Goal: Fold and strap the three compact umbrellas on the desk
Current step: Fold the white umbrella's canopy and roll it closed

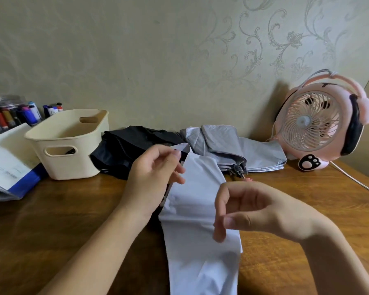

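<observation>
Three compact umbrellas lie on the wooden bench [73, 220]. Nearest is the pale umbrella [200, 209], its loose canopy running from the bottom edge of the view up toward the middle. The left hand [153, 169] pinches the canopy's far corner between thumb and forefinger and lifts that flap slightly off the rest of the cloth. The right hand [243, 207] hangs over the canopy's right side with its fingers curled downward and their tips on the fabric; I cannot tell whether it actually grips any cloth.

Behind the hands, the black umbrella [132, 145] lies in a loose heap beside the cream basket [70, 141]. The grey umbrella [232, 145] lies to its right, unstrapped, with its metal rib tips pointing toward the viewer. A pink fan [315, 124] stands against the wall at the right. At the left edge sit a stack of papers [6, 167] and, behind it, a clear jar of markers [6, 116].
</observation>
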